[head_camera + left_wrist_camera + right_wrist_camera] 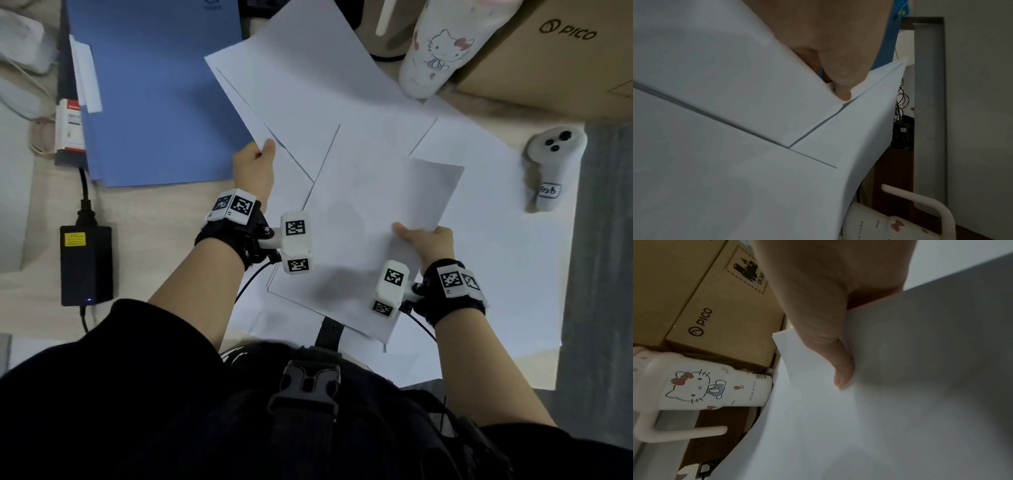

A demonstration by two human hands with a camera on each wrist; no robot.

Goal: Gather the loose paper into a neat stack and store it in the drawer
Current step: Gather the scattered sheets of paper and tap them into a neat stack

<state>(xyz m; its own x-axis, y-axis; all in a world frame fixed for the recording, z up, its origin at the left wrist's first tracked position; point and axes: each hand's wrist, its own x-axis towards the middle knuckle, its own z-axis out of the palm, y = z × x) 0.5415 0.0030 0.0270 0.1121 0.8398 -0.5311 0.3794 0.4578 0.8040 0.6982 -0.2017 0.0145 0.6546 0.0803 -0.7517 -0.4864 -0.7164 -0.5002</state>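
Note:
Several white paper sheets (359, 212) lie fanned and overlapping across the desk. My left hand (255, 164) pinches the near-left edge of the far sheets (301, 78), thumb on top; in the left wrist view the thumb (840, 81) presses on the overlapping sheets (735, 81). My right hand (424, 238) pinches the near edge of a lifted sheet (433, 195), which stands tilted above the others. The right wrist view shows the thumb (838, 363) on that paper (879, 402). No drawer is in view.
A blue folder (154, 89) lies at the left, a black power brick (85, 265) nearer. A Hello Kitty bottle (433, 48) and a PICO cardboard box (555, 51) stand at the back right. A white controller (551, 168) lies on the paper at the right.

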